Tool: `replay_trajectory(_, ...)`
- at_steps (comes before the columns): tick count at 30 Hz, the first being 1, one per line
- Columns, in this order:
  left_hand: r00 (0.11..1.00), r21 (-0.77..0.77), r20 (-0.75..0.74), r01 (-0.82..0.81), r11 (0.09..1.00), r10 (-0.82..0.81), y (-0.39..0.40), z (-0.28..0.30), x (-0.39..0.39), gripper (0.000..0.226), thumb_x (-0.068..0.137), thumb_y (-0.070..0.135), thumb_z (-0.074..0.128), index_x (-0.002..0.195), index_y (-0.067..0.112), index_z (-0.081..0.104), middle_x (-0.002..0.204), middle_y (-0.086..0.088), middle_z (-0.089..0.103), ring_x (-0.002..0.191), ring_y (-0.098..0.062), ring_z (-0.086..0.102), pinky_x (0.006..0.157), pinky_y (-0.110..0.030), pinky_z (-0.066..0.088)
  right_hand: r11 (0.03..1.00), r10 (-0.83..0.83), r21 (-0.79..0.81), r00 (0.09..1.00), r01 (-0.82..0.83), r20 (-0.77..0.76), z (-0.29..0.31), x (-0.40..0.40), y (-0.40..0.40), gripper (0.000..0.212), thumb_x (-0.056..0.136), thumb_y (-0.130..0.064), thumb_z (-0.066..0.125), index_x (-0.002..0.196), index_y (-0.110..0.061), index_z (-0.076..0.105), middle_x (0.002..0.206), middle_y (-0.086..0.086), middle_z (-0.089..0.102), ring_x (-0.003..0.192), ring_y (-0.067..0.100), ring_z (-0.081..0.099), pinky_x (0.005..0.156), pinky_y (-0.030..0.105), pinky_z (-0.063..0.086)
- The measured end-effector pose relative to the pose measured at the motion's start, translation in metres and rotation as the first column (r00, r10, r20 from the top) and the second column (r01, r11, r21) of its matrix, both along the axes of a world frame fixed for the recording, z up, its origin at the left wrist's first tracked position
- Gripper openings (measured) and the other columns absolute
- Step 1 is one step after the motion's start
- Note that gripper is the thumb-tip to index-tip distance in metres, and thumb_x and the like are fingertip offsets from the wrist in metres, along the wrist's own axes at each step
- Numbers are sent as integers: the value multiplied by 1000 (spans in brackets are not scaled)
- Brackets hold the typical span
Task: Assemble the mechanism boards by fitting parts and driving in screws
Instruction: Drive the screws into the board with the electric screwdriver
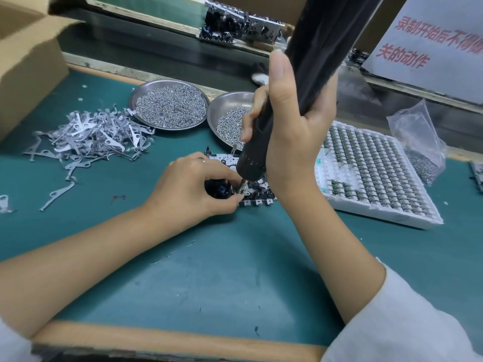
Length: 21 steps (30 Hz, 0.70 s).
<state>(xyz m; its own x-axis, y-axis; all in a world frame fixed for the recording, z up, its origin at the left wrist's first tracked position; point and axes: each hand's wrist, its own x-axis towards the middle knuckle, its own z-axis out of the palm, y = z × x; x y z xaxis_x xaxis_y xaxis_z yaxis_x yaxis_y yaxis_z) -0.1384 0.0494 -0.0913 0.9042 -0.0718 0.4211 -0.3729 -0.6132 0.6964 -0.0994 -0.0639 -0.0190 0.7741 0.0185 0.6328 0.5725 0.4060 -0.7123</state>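
Resting on the green mat (pixel 222 270) near the wooden front edge, both forearms reached inward toward the work. Left hand (pixel 193 186) lay low on the mat with its fingertips pinched together on a small part at the near left corner of the mechanism board (pixel 251 192), a ring showing on one finger. Right hand (pixel 292 121) was wrapped firmly round the black electric screwdriver (pixel 264 142), thumb pointing up along the barrel; the tool stood tilted, its bit down on the board just beside the left fingertips. Board lay flat on the mat between the two hands, largely hidden by them. To the right, touching the mat, sat a white tray (pixel 379 176) of small components in rows, with a clear plastic bag (pixel 418 137) just behind it. Behind the board were two steel dishes, the nearer dish (pixel 224 111) holding screws, the farther dish (pixel 170 104) heaped with small bright parts. Left of these, a loose pile of flat metal levers (pixel 88 137). A cardboard box (pixel 26 64) stood at far left.
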Motion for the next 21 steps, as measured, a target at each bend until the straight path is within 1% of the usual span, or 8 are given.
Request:
replay_trajectory(3,1000,2,7,-4,1000,4,0,-1,0,40,61,51,60,83,23,76,77,14,69,79,-22,59,76,-41,50,1000,1,-3,1000,-1,2,-1,0,-1,16,90,-2,54,91,-9,39,51,-5,45,33,17,43,34,27,38)
replay_trajectory(8,1000,8,13,-8,1000,7,0,-2,1,38,62,51,60,83,23,76,77,13,70,80,-22,59,76,-41,50,1000,-9,-18,1000,9,-7,-1,0,-1,16,90,-3,55,89,-9,40,49,3,42,32,21,41,36,24,37)
replay_trajectory(10,1000,-2,7,-10,1000,10,-1,-1,0,34,61,50,63,82,27,76,77,12,70,81,-21,60,77,-41,50,1000,2,-13,1000,-3,-20,-1,0,-3,16,90,-5,56,88,-9,40,48,4,42,31,20,42,36,25,37)
replay_trajectory(12,1000,-19,-5,-13,1000,13,-2,-1,0,23,61,42,70,83,35,73,80,12,71,82,-20,61,79,-41,51,1000,-12,11,1000,12,-3,3,1,-8,16,89,-9,58,88,-9,42,48,3,44,32,19,45,36,26,38)
replay_trajectory(13,1000,-23,-11,-14,1000,13,-2,-1,-1,22,61,37,72,83,37,72,81,12,72,82,-20,61,80,-40,51,999,-29,25,999,28,21,5,3,-10,16,88,-12,59,88,-9,43,49,3,45,32,19,45,36,26,38)
replay_trajectory(16,1000,-20,-27,-15,1000,15,-2,0,-1,24,62,34,71,85,32,75,83,12,72,83,-19,60,81,-39,50,997,-68,50,996,65,58,6,8,-14,14,87,-15,58,90,-11,45,50,4,45,32,18,45,37,25,38)
replay_trajectory(19,1000,-8,-18,-15,1000,15,-2,0,-2,25,62,33,71,86,29,76,83,11,72,84,-20,61,81,-39,50,997,-79,-9,996,79,-51,-2,10,-11,15,89,-12,59,88,-12,43,50,4,44,32,20,44,36,27,37)
replay_trajectory(21,1000,-8,-12,-19,1000,19,-2,-1,-2,24,63,33,72,86,29,76,83,11,72,84,-21,61,81,-40,50,997,-63,-41,992,59,-105,-4,11,-10,15,89,-14,58,88,-14,43,48,4,44,31,24,42,37,26,37)
